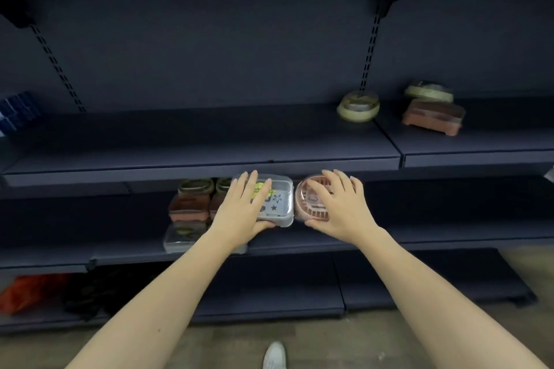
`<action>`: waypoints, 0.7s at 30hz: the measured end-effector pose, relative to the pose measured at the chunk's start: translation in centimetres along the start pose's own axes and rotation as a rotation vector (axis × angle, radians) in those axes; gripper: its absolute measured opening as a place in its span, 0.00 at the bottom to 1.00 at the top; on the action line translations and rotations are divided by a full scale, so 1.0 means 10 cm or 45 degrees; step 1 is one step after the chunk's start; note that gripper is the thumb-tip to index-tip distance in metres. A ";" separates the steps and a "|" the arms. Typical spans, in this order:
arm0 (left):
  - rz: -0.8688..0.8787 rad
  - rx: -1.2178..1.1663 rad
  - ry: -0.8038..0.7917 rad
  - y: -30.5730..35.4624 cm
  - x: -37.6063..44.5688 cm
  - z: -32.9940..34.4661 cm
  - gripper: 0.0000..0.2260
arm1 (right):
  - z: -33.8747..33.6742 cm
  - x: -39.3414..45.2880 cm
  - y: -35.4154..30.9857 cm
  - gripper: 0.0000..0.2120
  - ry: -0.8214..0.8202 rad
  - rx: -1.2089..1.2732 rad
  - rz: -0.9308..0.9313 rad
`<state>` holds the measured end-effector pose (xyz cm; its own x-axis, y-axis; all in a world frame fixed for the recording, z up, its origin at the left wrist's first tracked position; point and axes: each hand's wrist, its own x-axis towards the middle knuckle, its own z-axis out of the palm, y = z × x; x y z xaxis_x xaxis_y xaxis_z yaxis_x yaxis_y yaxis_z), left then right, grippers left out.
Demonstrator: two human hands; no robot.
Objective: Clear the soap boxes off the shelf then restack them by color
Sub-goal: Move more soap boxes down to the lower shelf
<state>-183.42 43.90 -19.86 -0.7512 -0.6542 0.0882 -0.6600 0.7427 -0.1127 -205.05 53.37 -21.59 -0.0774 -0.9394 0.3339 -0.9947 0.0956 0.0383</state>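
A clear rectangular soap box (277, 204) with flower and star stickers sits under the left hand (242, 213), whose fingers curl over its lid and thumb hooks its near edge, gripping it at the lip of the lower shelf (419, 237). Touching it on the right, a round pink soap box (311, 202) is clasped by the right hand (338, 207) (fingers spread across the ribbed lid). Left of the left hand stands a stack of soap boxes (189, 213), olive, brown and clear. On the upper shelf (209, 141), well beyond the right hand, rest an olive oval box (358, 106) and an olive-on-brown pair (431, 108).
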 end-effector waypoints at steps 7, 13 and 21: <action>-0.010 -0.035 -0.171 0.21 0.07 0.43 0.39 | 0.40 -0.22 0.09 0.39 -0.260 0.028 0.029; -0.056 -0.110 -0.311 0.29 0.29 0.87 0.39 | 0.83 -0.21 0.27 0.39 -0.429 0.073 0.020; -0.091 -0.160 -0.456 0.30 0.58 1.84 0.39 | 1.82 -0.11 0.43 0.39 -0.495 0.127 0.046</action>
<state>-189.54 39.70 -37.90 -0.6674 -0.6970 -0.2622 -0.7233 0.6905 0.0057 -210.46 48.87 -38.92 -0.1138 -0.9923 -0.0489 -0.9910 0.1168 -0.0649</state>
